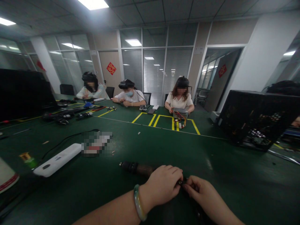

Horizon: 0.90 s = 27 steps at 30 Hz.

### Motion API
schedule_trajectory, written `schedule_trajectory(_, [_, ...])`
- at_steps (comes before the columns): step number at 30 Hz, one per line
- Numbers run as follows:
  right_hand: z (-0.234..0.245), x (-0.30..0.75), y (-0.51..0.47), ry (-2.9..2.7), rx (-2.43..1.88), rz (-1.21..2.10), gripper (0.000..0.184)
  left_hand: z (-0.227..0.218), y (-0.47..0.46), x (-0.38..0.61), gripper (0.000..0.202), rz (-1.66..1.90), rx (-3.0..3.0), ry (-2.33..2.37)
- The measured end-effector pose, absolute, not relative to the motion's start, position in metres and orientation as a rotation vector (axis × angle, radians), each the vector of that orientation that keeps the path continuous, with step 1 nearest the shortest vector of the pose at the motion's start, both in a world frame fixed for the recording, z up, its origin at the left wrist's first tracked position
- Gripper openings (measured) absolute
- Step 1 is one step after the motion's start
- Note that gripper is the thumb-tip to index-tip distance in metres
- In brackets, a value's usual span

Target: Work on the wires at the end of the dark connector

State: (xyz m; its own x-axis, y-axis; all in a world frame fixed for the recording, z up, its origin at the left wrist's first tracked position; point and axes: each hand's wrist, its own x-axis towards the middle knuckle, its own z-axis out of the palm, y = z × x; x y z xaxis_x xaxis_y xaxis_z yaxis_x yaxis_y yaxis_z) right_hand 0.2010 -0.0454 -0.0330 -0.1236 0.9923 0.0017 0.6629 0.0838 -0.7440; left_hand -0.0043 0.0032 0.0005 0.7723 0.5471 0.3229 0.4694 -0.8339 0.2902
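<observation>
Across the green table lies a dark cylindrical tool [140,168], drill-like, with a chuck and a metal tip pointing left. My left hand [162,182], with a green and amber bangle [138,203] at the wrist, is wrapped over its right part. Close beside it, my right hand [199,189] pinches at the tool's right end with thumb and fingers together. What those fingertips hold is dark and too small to make out. Between the two hands, a small shiny bit shows near the left thumb. Below the right hand the view is dark.
On the table [159,143] are a white power strip [59,159], a green bottle with a gold cap [28,161] and a blurred-out item [97,144]. A black computer case [257,120] stands right, a dark monitor left. Several people sit opposite; one holds a power supply [180,113].
</observation>
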Motion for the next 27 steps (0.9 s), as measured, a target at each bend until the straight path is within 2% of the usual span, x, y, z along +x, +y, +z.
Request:
schedule_trajectory(3, [-0.0319, 0.2007, -0.0460, -1.845, -1.631, 0.806, 0.021, 0.0015, 0.0021, -0.0044, 0.021, 0.609, 2.740, 0.846])
schedule_trajectory(8, [-0.0318, 0.2012, -0.0457, -1.862, -1.633, 0.797, 0.020, 0.0022, 0.0022, -0.0049, 0.010, 0.589, 2.772, 0.811])
schedule_trajectory(13, [-0.0329, 0.2020, -0.0454, -1.853, -1.624, 0.820, 0.020, 0.0020, 0.0030, -0.0053, 0.008, 0.571, 2.797, 0.787])
schedule_trajectory(19, [-0.0320, 0.2012, -0.0464, -1.844, -1.628, 0.814, 0.020, 0.0020, 0.0025, -0.0052, 0.021, 0.578, 2.752, 0.858])
schedule_trajectory(23, [-0.0301, 0.2002, -0.0470, -1.856, -1.633, 0.802, 0.021, -0.0005, 0.0040, -0.0049, 0.008, 0.580, 2.784, 0.804])
schedule_trajectory(27, [-0.0304, 0.2002, -0.0465, -1.863, -1.625, 0.794, 0.021, -0.0021, 0.0049, -0.0050, 0.007, 0.597, 2.797, 0.750])
